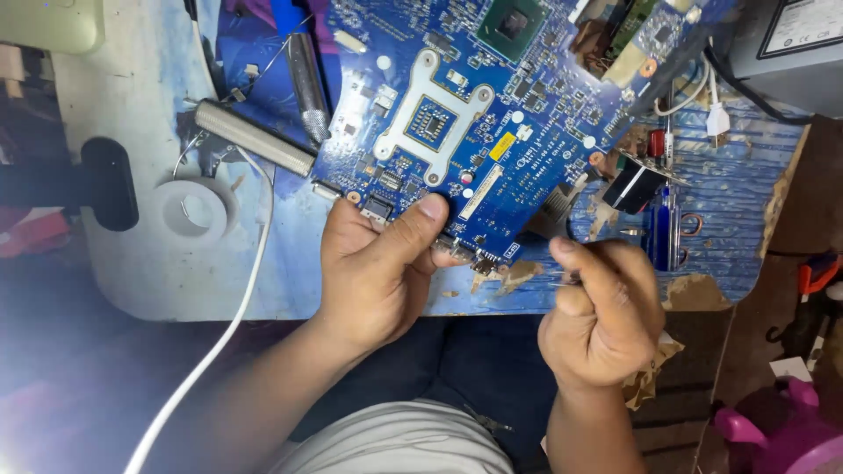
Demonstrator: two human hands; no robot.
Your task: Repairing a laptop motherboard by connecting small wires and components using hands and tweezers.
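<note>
A large blue circuit board (492,114) lies tilted across a worn blue work mat (729,184), with a silver processor bracket (432,118) near its middle. My left hand (382,263) grips the board's near edge, thumb pressed on top beside a small metal port (376,209). My right hand (601,307) is closed just off the board's near right corner, pinching a thin metal tool (562,279) whose tip points toward the board edge. What the tool's tip touches is too small to tell.
A soldering-iron spring stand (255,138) and a metal-handled tool (307,83) lie left of the board. A white tape roll (198,209) and a white cable (237,316) are at the left. A blue-handled screwdriver (666,228) and a grey box (790,44) sit right.
</note>
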